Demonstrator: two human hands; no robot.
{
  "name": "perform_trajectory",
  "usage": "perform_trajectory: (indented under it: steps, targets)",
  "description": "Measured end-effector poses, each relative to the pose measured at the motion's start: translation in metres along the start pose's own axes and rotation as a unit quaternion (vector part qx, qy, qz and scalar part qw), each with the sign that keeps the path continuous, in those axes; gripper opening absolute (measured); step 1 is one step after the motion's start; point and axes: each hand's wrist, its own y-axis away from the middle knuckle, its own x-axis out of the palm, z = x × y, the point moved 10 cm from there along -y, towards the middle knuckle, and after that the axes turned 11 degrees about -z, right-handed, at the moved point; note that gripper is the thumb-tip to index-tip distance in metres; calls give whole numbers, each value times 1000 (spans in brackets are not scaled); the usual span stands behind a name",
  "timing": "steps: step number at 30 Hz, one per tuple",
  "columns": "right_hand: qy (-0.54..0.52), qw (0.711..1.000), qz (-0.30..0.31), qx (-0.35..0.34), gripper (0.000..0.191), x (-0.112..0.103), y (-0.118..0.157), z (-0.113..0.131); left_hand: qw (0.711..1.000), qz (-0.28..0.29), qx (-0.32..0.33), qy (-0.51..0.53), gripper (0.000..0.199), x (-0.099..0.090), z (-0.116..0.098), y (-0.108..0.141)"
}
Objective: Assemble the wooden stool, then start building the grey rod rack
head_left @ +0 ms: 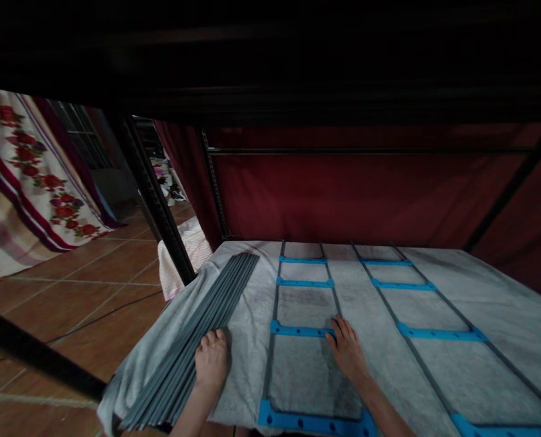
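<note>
A bundle of long thin grey rods (206, 321) lies slanting along the left side of a cloth-covered surface. At the bundle's right edge rests my left hand (212, 358), its fingers curled in; whatever is under them is hidden. My right hand (348, 352) has its fingers stretched out over the right end of a blue crossbar (303, 331), touching the ladder-like frame there. That frame joins two grey side rods with several blue crossbars, including a wide one (316, 423) nearest me. To its right lies a second similar frame (441, 332).
Grey cloth (493, 279) covers the low surface. A dark shelf (270, 67) hangs close overhead, with black metal posts (154, 200) at the left. Dark red curtain (343, 200) closes the back. Floral fabric (47, 176) hangs over the tiled floor (110, 255), where a cable (115, 309) runs.
</note>
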Motion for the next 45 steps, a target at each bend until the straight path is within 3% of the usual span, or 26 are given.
perform_trajectory:
  steps: [6, 9, 12, 15, 17, 18, 21, 23, 25, 27, 29, 31, 34, 36, 39, 42, 45]
  targets:
    - [-37, 999, -15, 9, 53, -6, -1, 3, 994, 44, -52, 89, 29, -4, 24, -14]
    - [-77, 996, -29, 24, 52, -12, -1, 4, 962, 79, -134, 223, 30, 2, 34, -11]
    - [-152, 986, -42, 51, 52, -23, -4, 5, 910, 94, -148, 376, 36, 5, 8, -4]
    - [-289, 949, -41, 116, 53, -37, -9, 10, 861, 99, -64, 494, 41, -7, -50, 4]
    - [-406, 891, -17, 204, 54, -39, -9, 18, 846, 120, -11, 519, 40, -17, -89, 13]
    - [-470, 845, 2, 256, 54, -37, -6, 26, 846, 133, 14, 516, 38, -23, -108, 18]
    - [-668, 638, 70, 377, 51, -24, 6, 67, 847, 166, 82, 498, 34, -41, -155, 30]
    - [-743, 514, 68, 424, 40, -21, 9, 83, 830, 169, 127, 516, 34, -56, -175, 32]
    - [-771, 448, 17, 453, 26, -23, 1, 74, 804, 163, 150, 551, 36, -64, -182, 26]
    - [-777, 421, -52, 465, 17, -31, -16, 43, 787, 148, 119, 586, 38, -56, -169, 7]
    - [-779, 407, -87, 468, 14, -43, -38, 7, 787, 116, 36, 604, 40, -30, -140, -20]
    - [-792, 403, -79, 451, 15, -56, -63, -22, 800, 60, -41, 596, 40, 0, -107, -42]
    - [-802, 425, -98, 408, 18, -82, -98, -54, 839, -40, -51, 541, 35, 29, -82, -56]
    - [-796, 451, -119, 386, 17, -96, -116, -65, 872, -79, -2, 483, 33, 38, -87, -53]
    - [-770, 499, -172, 358, 16, -115, -143, -73, 916, -88, 58, 386, 35, 44, -105, -44]
    - [-732, 548, -232, 331, 20, -128, -169, -77, 938, -81, 75, 328, 36, 45, -114, -38]
    - [-706, 575, -272, 311, 23, -133, -193, -77, 947, -82, 82, 299, 37, 43, -115, -37]
